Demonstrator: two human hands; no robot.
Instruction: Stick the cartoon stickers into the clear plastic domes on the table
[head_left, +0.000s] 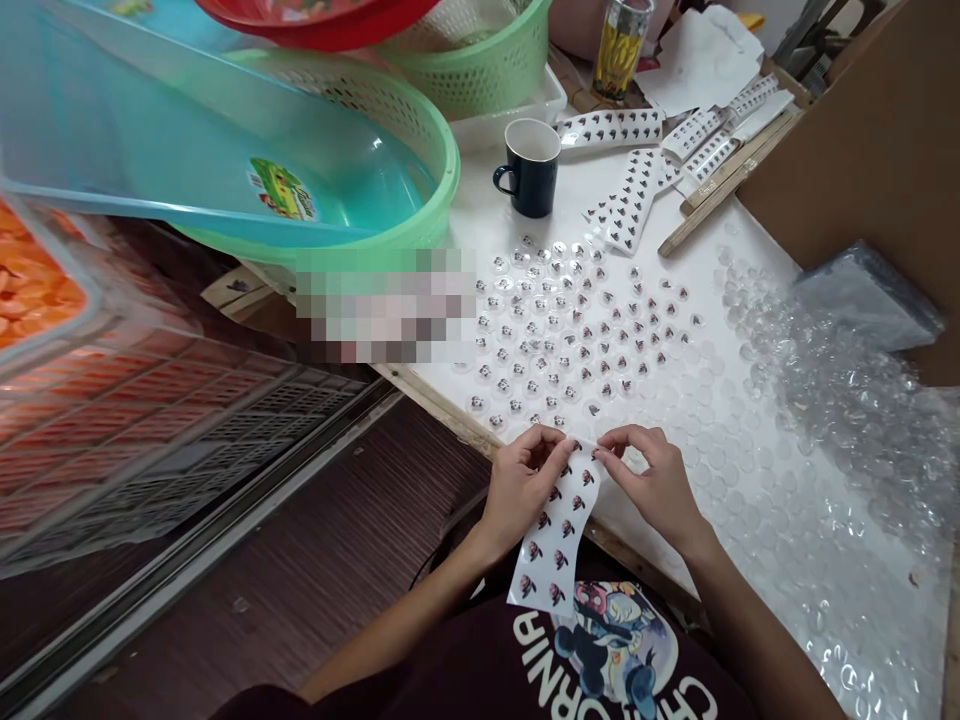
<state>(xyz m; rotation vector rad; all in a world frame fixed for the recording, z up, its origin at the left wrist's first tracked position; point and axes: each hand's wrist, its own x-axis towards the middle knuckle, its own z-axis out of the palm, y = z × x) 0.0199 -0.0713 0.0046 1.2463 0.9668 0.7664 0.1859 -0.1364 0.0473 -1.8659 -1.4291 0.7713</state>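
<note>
A white sticker sheet (559, 535) with rows of small dark printed figures hangs down at the table's front edge. My left hand (527, 475) pinches its upper left side between thumb and fingers. At the upper right corner of the sheet, my right hand (646, 470) has thumb and forefinger pressed together; whether a loosened sticker is between them is too small to tell. Just beyond both hands lie many clear round discs (555, 375) bearing the same sort of small figures. Plain clear discs (724, 450) spread to the right of my right hand.
A dark mug (534, 180) stands behind the discs. More sticker sheets (634, 200) lie at the back by wooden strips (724, 185). Piled clear discs (847, 410) fill the right side. Green baskets (442, 190), a blue tub (225, 160) and an orange-filled crate (75, 400) stand left.
</note>
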